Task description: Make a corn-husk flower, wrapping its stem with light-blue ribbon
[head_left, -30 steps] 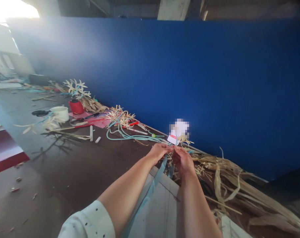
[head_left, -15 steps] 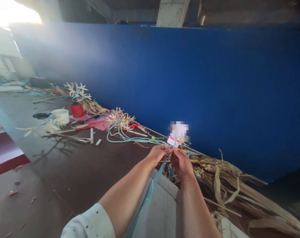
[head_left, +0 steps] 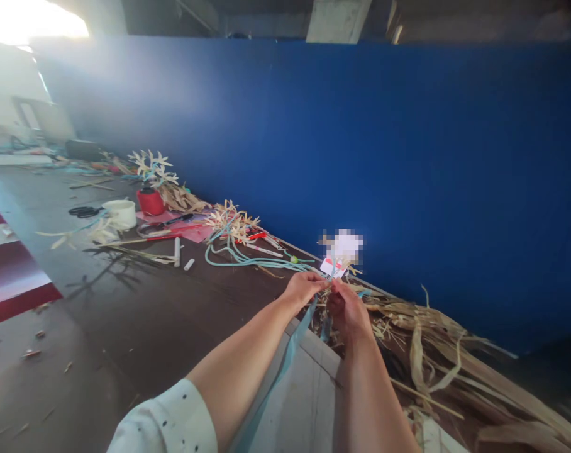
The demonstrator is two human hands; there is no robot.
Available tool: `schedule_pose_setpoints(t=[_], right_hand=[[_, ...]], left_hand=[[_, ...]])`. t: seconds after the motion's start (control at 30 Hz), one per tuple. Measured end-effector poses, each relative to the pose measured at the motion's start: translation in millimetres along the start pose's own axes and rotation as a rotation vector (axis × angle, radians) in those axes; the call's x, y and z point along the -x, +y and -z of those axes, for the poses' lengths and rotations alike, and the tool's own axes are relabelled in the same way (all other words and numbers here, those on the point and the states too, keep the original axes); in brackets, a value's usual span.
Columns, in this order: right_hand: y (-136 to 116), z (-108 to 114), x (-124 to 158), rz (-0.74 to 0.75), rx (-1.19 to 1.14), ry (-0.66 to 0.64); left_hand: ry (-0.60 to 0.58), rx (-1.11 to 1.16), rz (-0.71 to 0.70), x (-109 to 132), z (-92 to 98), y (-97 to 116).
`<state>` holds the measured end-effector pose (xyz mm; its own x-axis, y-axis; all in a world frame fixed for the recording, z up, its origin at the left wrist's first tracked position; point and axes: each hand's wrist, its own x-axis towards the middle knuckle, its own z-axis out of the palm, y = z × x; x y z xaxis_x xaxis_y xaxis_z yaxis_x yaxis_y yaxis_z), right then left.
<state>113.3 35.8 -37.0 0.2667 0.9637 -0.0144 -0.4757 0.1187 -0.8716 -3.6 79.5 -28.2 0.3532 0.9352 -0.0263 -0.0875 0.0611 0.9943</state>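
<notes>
My left hand [head_left: 303,290] and my right hand [head_left: 349,308] meet at the fingertips, both closed in a pinch. Between them is a light blue strip [head_left: 292,349], like crepe paper or ribbon. Its long tail hangs below my left hand toward the bottom of the view, and a short end pokes up above the fingertips. The exact grip is small and partly hidden by the fingers. Just behind the fingers is a white and red card [head_left: 331,267]. Light blue cords [head_left: 248,261] run along the table to the left of it.
Dried husks [head_left: 436,333] are heaped at the right. On the dark table [head_left: 172,327] sit pale husk flowers [head_left: 231,220], a white cup [head_left: 120,214], a red spool [head_left: 151,202], black scissors [head_left: 83,212] and several pens. Behind stands a blue panel [head_left: 384,138].
The view has shifted slightly, so the table items appear a little to the right and higher. Both hands stay pinched together on the blue strip in nearly the same place.
</notes>
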Motion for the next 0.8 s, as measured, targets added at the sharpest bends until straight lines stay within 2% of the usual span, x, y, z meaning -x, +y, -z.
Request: schedule_pose_setpoints(t=[0.2, 0.57, 0.8], right_hand=[[2, 3, -3, 0.003, 0.083, -0.005], [3, 11, -7, -0.025, 0.048, -0.051], [1, 7, -4, -0.007, -0.008, -0.051]], left_hand=[[0.007, -0.055, -0.029, 1, -0.3, 0], [-0.103, -0.014, -0.028, -4, 1.2, -8], [-0.088, -0.037, -0.063, -2, 1.3, -6]])
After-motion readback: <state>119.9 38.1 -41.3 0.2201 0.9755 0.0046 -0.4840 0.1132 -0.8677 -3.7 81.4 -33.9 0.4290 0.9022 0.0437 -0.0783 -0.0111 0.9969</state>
